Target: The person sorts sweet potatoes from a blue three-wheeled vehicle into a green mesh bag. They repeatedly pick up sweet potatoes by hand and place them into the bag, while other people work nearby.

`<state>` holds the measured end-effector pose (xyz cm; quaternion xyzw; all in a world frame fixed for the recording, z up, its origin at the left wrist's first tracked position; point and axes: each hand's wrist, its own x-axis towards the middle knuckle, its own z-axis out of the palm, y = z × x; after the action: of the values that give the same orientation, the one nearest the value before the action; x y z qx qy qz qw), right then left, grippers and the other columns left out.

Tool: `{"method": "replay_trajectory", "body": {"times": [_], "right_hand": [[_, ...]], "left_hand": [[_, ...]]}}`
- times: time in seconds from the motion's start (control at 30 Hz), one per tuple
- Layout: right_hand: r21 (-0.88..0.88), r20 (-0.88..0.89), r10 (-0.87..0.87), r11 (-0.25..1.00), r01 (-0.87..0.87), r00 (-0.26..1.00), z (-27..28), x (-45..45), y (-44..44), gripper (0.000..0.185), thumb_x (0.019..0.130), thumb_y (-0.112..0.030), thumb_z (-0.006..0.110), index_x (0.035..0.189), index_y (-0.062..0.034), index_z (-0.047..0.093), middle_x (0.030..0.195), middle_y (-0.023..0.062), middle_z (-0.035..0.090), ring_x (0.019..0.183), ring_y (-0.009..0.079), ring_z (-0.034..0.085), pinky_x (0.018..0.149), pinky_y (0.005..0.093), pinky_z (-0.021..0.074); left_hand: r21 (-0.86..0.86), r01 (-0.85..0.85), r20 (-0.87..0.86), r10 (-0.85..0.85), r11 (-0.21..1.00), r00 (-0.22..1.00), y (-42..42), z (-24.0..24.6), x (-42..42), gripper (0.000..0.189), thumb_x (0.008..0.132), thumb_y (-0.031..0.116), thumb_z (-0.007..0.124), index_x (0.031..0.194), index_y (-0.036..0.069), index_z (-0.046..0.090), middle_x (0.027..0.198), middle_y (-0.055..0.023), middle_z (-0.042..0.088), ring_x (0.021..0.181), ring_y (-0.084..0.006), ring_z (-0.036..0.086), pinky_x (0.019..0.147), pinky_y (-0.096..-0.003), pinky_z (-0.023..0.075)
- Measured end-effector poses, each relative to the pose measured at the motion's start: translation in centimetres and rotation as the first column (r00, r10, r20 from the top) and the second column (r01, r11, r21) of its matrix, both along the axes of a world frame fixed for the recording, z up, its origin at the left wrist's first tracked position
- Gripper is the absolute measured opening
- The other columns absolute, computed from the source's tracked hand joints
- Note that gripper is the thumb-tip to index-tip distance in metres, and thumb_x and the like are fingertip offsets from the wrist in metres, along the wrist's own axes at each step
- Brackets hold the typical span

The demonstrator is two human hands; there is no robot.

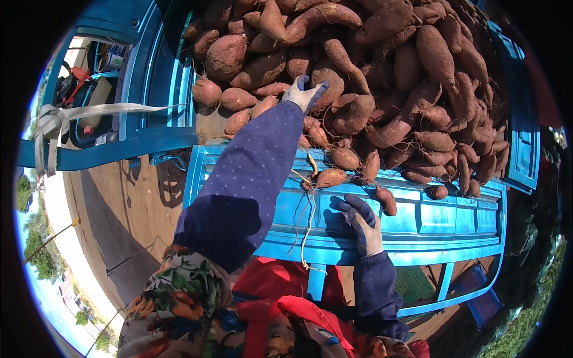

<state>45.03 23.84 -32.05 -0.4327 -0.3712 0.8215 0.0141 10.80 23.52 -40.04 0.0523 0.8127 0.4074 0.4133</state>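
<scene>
Before me lies a heap of reddish-brown sweet potatoes [398, 71] with soil and fine rootlets on them. My left hand [305, 93], in a white glove with blue fingers, reaches to the heap's near left part. Its spread fingers rest against a large round sweet potato [332, 78]. Closer to me, my right hand [365, 226], gloved alike, hovers over the blue metal panel [403, 210] with its fingers apart and nothing visible in them. Just beyond it are a small sweet potato [386, 201] and a short one [331, 178] beside long pale roots [309, 223].
The heap fills a blue metal cargo bed with a side wall [521, 147] at right and a frame rail [107, 150] at left. A whitish strap [112, 109] is tied there. Red cloth [277, 279] hangs below the panel, and a green sheet [414, 284] lies beneath the frame.
</scene>
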Motion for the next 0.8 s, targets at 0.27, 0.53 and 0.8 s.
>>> {"method": "replay_trajectory", "body": {"times": [0.27,0.53,0.8], "right_hand": [[-0.008,-0.047,-0.039,0.999,0.038,0.998,-1.0,0.6,-0.2,0.04,0.098,-0.016,0.063,0.133,0.0012,0.057,0.115,0.0104,0.07,0.097,0.0126,0.065,0.085,0.0248,0.0511],[-0.151,-0.344,-0.233,0.97,0.191,0.91,2.1,-3.8,-1.6,0.067,0.099,-0.052,0.053,0.154,-0.0191,0.034,0.147,0.0087,0.049,0.126,0.0256,0.056,0.106,0.0439,0.0423],[-0.718,-0.541,-0.553,0.696,-0.007,0.634,2.0,-2.8,-7.7,0.064,0.101,-0.039,0.054,0.152,-0.0075,0.033,0.151,0.0126,0.044,0.137,0.0292,0.045,0.116,0.0467,0.0345]], "left_hand": [[-0.018,-0.227,0.112,0.228,0.974,0.967,2.7,0.8,2.9,0.101,0.063,0.057,0.088,0.131,-0.007,0.049,0.099,-0.0192,0.065,0.081,-0.0275,0.064,0.07,-0.0376,0.0523],[0.531,-0.264,0.35,0.075,0.805,0.934,-11.8,9.0,10.3,0.096,0.069,0.043,0.09,0.14,0.005,0.038,0.106,-0.01,0.064,0.093,-0.0226,0.067,0.074,-0.033,0.0547],[0.18,0.526,-0.232,-0.484,0.831,0.844,-24.5,13.4,14.3,0.076,0.085,0.033,0.078,0.149,0.013,0.043,0.113,-0.0132,0.063,0.103,-0.026,0.064,0.09,-0.0378,0.0533]]}}
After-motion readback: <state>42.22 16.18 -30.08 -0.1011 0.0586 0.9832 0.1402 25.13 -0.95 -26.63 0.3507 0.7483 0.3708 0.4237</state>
